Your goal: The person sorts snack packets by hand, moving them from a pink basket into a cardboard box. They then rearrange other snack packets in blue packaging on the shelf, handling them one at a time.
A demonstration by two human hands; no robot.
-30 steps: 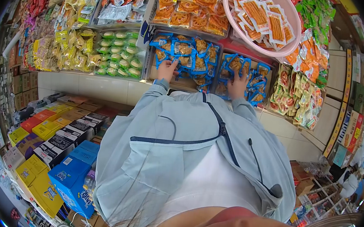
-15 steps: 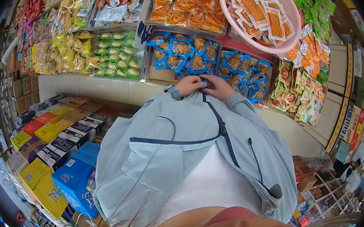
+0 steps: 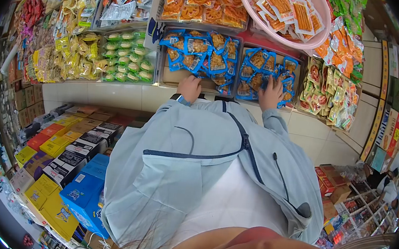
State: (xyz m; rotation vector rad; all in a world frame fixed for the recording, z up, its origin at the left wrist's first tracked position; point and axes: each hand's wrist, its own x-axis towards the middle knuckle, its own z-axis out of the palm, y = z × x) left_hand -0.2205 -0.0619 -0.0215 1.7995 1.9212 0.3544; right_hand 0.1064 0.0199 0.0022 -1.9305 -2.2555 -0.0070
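My left hand, with a watch on its wrist, rests at the front rim of a tray. Its fingers reach over the rim onto the tray's bare bottom, and I see nothing in them. Blue snack packets lie further back in that tray. In the tray beside it, my right hand lies over more blue packets, its fingers spread and touching them. The packets under its fingertips are partly hidden.
Green-and-white packets fill a tray on the left. Orange snack packs and a pink basin of snack sticks stand behind. Mixed packets lie to the right. Stacked cartons stand behind me on the left.
My hands were together around a small blue packet at the front of the trays. They have parted: left to the left tray's rim, right into the right tray. The packet has left my hands.
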